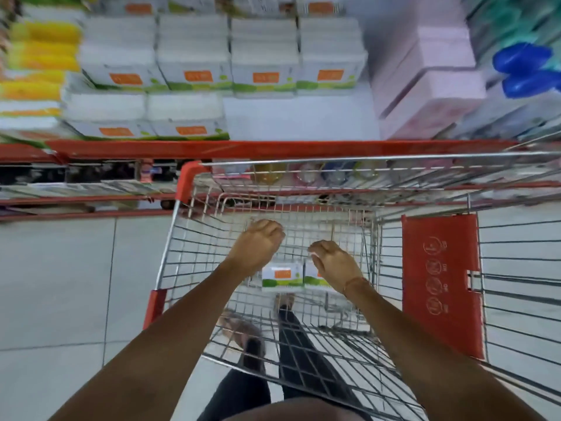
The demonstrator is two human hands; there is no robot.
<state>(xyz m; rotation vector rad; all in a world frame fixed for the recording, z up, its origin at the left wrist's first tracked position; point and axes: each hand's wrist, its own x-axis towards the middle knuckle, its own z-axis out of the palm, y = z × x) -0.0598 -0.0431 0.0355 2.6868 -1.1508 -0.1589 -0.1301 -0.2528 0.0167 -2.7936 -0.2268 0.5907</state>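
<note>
A wire shopping cart [168, 242] with red corners stands in front of me. On its bottom lie two white packs with green and orange labels [283, 277], side by side. My left hand [260, 243] hovers inside the cart above the packs, fingers loosely curled, holding nothing. To its right my right hand [334, 264] hangs just over the right pack, also loosely curled and holding nothing, with a thin bracelet on the wrist. My legs and feet show through the cart's mesh.
Beyond the cart a red-edged shelf [273, 148] carries stacks of the same white packs [194, 65], with a bare gap at its right. Yellow packs [42, 47] lie far left, pink packs [431, 86] and blue items [522, 68] to the right. The cart's red flap [440, 284] stands at right. Tiled floor [60, 284] lies left.
</note>
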